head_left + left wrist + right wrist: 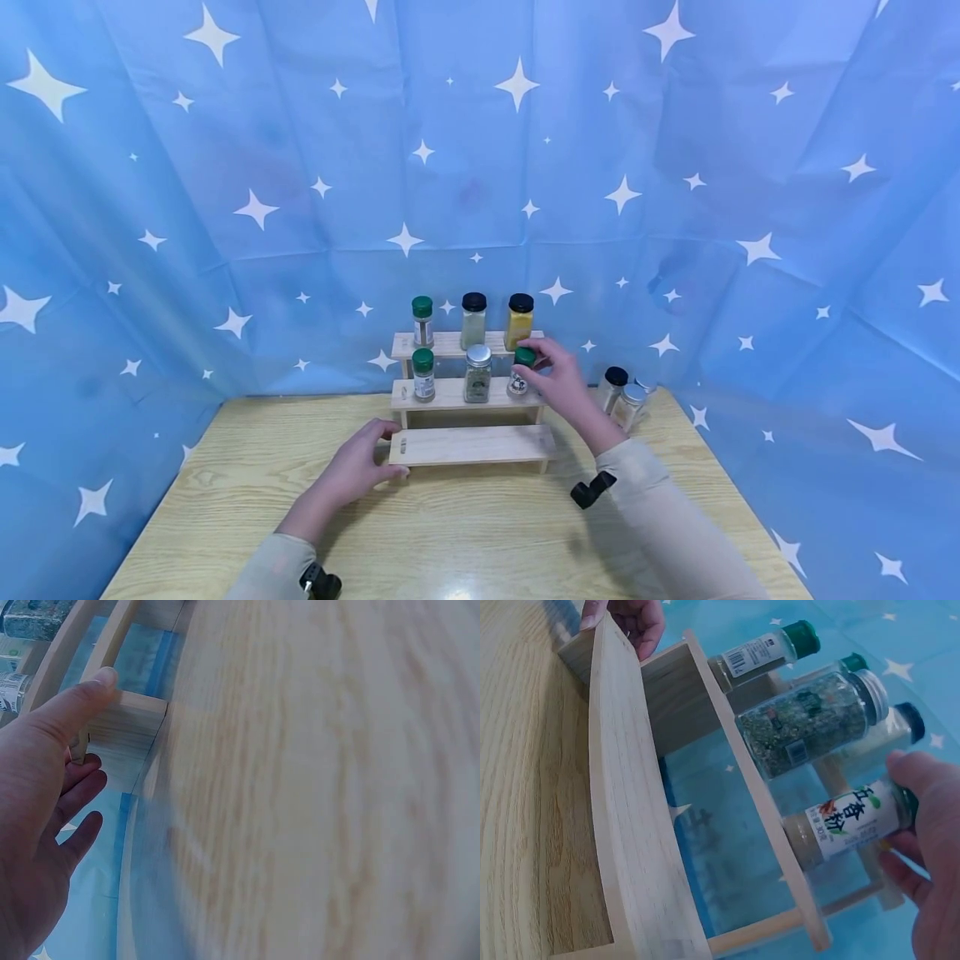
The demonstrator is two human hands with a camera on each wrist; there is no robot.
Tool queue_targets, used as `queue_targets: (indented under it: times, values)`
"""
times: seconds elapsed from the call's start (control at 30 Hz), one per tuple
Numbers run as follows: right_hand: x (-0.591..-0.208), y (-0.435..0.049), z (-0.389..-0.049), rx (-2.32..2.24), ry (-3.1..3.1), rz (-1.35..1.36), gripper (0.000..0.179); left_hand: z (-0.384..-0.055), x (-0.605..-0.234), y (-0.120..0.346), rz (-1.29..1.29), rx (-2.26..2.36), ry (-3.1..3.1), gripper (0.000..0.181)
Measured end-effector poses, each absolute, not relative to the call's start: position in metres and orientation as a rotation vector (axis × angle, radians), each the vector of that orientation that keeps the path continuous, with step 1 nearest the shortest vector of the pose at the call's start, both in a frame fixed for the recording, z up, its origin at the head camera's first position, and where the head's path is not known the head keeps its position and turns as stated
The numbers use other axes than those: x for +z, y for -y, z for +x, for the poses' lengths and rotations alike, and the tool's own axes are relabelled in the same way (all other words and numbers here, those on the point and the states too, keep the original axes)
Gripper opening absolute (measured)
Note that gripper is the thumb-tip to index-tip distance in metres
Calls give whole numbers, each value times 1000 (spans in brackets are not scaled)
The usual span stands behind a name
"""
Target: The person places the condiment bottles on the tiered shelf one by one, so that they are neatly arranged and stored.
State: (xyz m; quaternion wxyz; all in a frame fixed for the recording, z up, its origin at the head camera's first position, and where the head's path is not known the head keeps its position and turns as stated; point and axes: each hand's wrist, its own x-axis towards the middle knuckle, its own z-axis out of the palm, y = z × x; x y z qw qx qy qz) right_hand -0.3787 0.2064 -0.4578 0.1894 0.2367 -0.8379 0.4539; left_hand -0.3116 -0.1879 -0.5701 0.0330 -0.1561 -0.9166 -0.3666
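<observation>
The right hand [557, 379] is pinching a green-capped jar [517, 382] at two o'clock on the rack [472, 447]; the left hand [362, 463] is gripping its edge at eight o'clock.

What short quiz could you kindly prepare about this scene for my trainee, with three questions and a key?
1. How many things stand on the rack's top shelf?
2. True or false: the left grip holds a silver-capped bottle.
3. Which cap has the labelled bottle in the right grip? A) black B) silver C) green

Key:
1. Three: a green-capped bottle, a pale one and a yellow one.
2. False; it pinches the bottom shelf.
3. C.
</observation>
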Motion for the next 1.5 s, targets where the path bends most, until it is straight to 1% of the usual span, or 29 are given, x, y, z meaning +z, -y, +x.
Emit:
queue_targets:
  times: [0.53, 0.83, 1.0, 1.17, 1.5]
  values:
    - [-456, -207, -379, 1278, 2373, 680, 40, -310, -567, 186, -481, -1136, 2823, 75]
    - [-462, -208, -377, 1263, 2404, 647, 55, -311, -569, 187, -472, -1137, 2827, 74]
    - [-466, -214, -372, 1321, 2429, 576, 57, -310, -570, 186, -470, -1148, 2827, 76]
    - [-468, -231, -365, 1348, 2415, 545, 55, -310, -571, 186, -472, -1156, 2827, 74]
    - [-471, -292, -353, 1198, 2432, 387, 41, -309, -567, 186, -468, -1157, 2819, 74]
